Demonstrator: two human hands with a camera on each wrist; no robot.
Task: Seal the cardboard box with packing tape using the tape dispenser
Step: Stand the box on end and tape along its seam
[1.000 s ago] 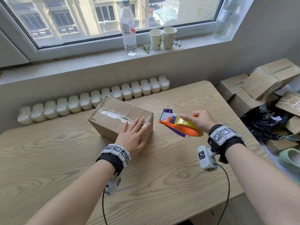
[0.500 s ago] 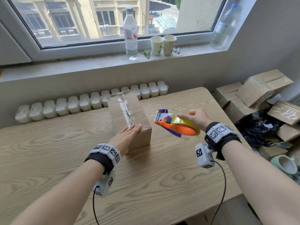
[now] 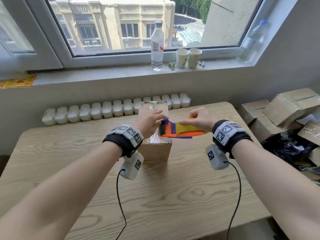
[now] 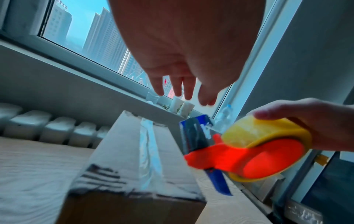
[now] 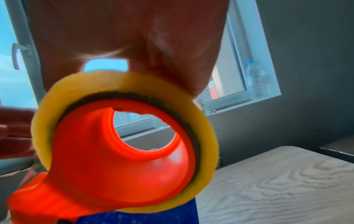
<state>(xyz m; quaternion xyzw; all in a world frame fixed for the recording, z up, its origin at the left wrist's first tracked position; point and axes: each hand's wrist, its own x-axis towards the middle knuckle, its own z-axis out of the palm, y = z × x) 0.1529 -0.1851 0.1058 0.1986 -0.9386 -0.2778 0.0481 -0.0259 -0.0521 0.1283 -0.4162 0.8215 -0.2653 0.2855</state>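
A brown cardboard box (image 3: pixel 156 151) stands on the table with its short end towards me, and a clear tape strip (image 4: pixel 148 151) runs along its top seam. My right hand (image 3: pixel 195 118) grips the tape dispenser (image 3: pixel 183 131) around its yellow roll, level above the box's near right edge. The dispenser has an orange frame (image 4: pixel 249 151) and a blue front plate. My left hand (image 3: pixel 155 118) hovers over the box with its fingers (image 4: pixel 184 84) straight, close to the dispenser's front end and holding nothing. The right wrist view is filled by the roll and its orange hub (image 5: pixel 95 151).
The wooden table (image 3: pixel 155 205) has bare surface on every side of the box. A row of white moulded pieces (image 3: pixel 112 110) lines its far edge. Stacked cardboard boxes (image 3: pixel 285 108) and a black bag (image 3: pixel 290 148) lie off to the right. A bottle (image 3: pixel 157 45) and paper cups (image 3: pixel 188 58) stand on the windowsill.
The box has been turned from lying across to end-on. My left hand has lifted off it towards the dispenser's front. My right hand has brought the dispenser left, over the box's near end.
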